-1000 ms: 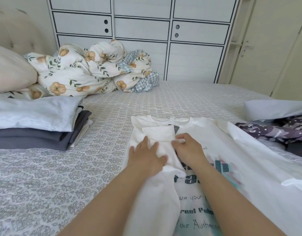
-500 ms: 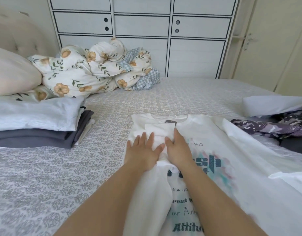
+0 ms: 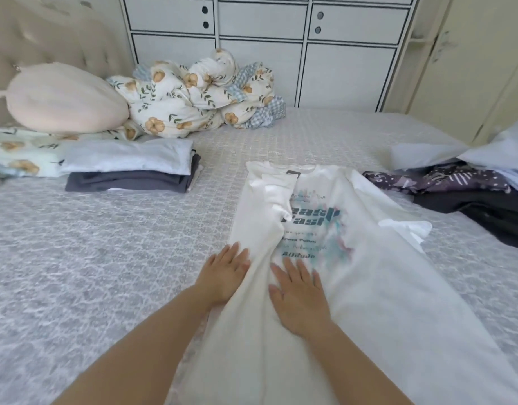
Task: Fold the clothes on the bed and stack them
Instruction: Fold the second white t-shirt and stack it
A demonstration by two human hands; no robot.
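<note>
A white T-shirt (image 3: pixel 374 273) with teal print lies flat on the bed, collar pointing away from me, its left side folded inward over the front. My left hand (image 3: pixel 224 271) lies flat with straight fingers at the shirt's left folded edge, partly on the bedspread. My right hand (image 3: pixel 300 296) presses flat on the folded strip just below the print. A stack of folded clothes (image 3: pixel 129 171), pale blue on dark grey, sits at the left. A heap of unfolded clothes (image 3: pixel 462 188), purple patterned, black and pale blue, lies at the right.
A grey-white patterned bedspread (image 3: pixel 91 258) covers the bed. A floral duvet (image 3: pixel 193 103) is bunched at the far side beside a pink pillow (image 3: pixel 64 97) and the padded headboard. White cabinets (image 3: pixel 281 54) and a door stand behind the bed.
Both hands slid down the folded left strip of the shirt, from near the collar to below the print, smoothing it. The camera tilted down and nearer.
</note>
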